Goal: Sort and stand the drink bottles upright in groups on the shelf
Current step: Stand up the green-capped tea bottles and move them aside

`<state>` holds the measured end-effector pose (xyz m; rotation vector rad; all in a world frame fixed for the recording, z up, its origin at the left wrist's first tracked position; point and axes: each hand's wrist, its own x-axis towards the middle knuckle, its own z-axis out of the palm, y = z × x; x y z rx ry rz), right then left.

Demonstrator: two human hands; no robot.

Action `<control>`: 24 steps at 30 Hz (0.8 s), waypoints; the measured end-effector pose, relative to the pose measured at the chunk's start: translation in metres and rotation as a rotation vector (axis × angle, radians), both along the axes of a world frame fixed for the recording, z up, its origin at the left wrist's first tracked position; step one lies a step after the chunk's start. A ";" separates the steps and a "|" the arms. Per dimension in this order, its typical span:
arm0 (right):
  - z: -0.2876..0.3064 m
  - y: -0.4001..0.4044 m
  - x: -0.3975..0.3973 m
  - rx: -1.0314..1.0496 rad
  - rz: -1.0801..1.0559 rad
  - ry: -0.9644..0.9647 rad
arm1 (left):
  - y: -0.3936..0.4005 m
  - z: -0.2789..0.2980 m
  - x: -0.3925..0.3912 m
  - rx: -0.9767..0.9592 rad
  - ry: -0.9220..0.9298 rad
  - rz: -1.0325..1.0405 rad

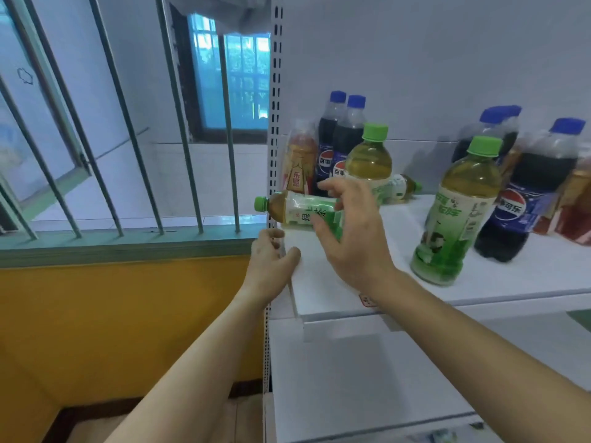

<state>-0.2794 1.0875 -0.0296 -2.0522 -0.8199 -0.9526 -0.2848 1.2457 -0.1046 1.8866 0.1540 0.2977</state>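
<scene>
White shelf (335,282): four green tea bottles, one (300,211) sideways in right hand's (348,238) grip.

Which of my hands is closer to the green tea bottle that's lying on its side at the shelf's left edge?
Right. Your right hand is around the lying green tea bottle; your left hand rests below it on the shelf edge.

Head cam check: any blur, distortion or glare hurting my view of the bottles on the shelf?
Head view: wide-angle bending curves the window bars; cola bottles at right are softly blurred; the green tea bottle in the right hand reads fairly sharp; bright window, no strong glare on labels.
</scene>
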 end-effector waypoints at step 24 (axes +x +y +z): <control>0.023 0.125 0.081 -0.951 -0.434 0.197 | 0.013 -0.015 0.022 -0.234 0.249 -0.289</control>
